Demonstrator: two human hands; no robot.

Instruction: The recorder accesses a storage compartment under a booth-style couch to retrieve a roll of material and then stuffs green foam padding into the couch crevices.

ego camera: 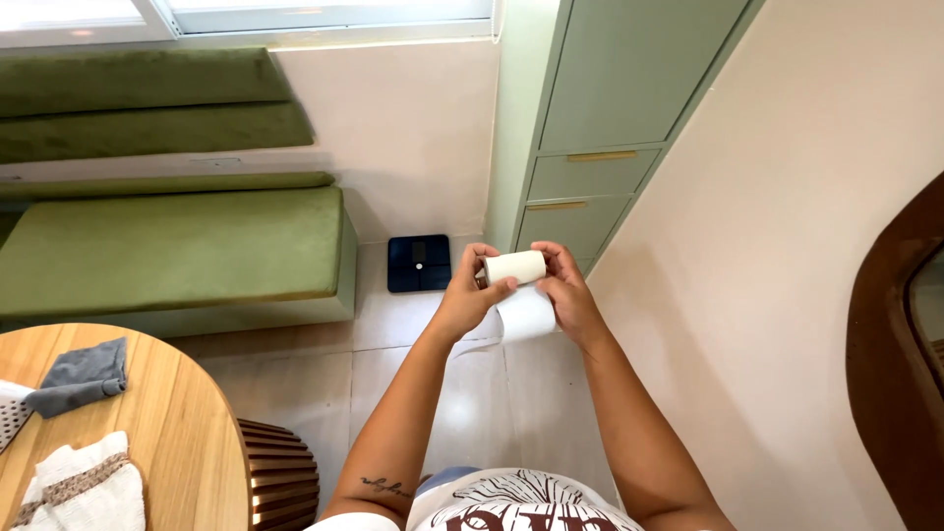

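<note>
A small white roll with a loose sheet hanging from it [517, 267] is held up in front of me, over the tiled floor. My left hand [468, 293] grips its left end, thumb across the front. My right hand [567, 291] holds the right end and the hanging sheet [527, 315]. Both forearms reach out from the bottom of the view.
A round wooden table [167, 423] at lower left carries a grey cloth [84, 376] and a white knitted cloth [84, 487]. A green cushioned bench [177, 251] lies behind it, a dark blue bathroom scale [419, 263] on the floor, a pale green drawer cabinet [590, 167] beyond, a brown wooden frame [900, 364] at right.
</note>
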